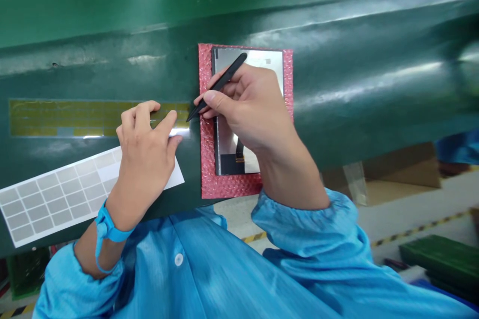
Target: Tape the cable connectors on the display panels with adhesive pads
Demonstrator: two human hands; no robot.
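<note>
In my right hand [254,104] is a pair of slim black tweezers [232,71], pinched between thumb and fingers. Its pointed tip is at the right end of a clear strip of yellow film pieces [67,115]. My left hand [144,147] rests over that strip with fingers spread, covering part of it. Beneath my right hand lies a display panel [226,137] with a silvery back and a short dark flex cable [240,149]. Pink bubble wrap [232,188] is under the panel. A white sheet of grey labels [56,198] lies partly under my left hand and wrist.
The green mat [359,89] covers the bench, and its front edge runs close to my body. A blue wrist strap [108,224] circles my left wrist. Below the bench at right are an open cardboard box [404,172] and green containers [441,259].
</note>
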